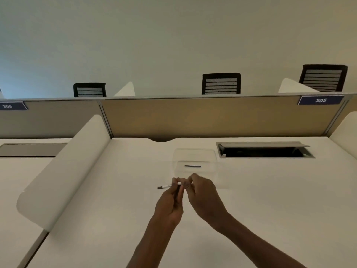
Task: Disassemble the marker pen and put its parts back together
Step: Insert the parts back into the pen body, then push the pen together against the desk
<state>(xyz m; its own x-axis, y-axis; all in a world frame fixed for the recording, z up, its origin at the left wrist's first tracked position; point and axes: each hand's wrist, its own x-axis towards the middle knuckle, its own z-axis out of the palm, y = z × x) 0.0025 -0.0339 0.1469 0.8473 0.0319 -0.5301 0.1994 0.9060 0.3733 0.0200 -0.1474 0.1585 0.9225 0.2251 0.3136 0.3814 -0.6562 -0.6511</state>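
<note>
While I hold the marker pen [169,186] above the desk [270,200], my left hand [170,202] has its fingers [174,183] curled round the white barrel, and the dark tip end sticks out to the left, past my knuckles. My right hand [202,192] pinches the barrel's other end, just beside my left fingertips, so the two grips nearly touch. What exactly sits under my right fingers, an end plug or bare barrel, is hidden from me.

The pen looks thin, stiff and very light, a plastic tube that should not bend under this hold. Its smooth surface will probably slip if I only pinch lightly, so I judge a firm wrap with the left and a tight thumb-and-forefinger pinch with the right is the way to twist or pull a part loose. The best purchase is close to the joint, one hand on either side, as my fingers now sit. The felt tip is the soft, staining part, so I would keep my fingers off it.

Beyond my fingers lies a clear plastic tray [195,151], with a short dark piece [192,166] in it, possibly a pen part, though it is too small to tell.
</note>
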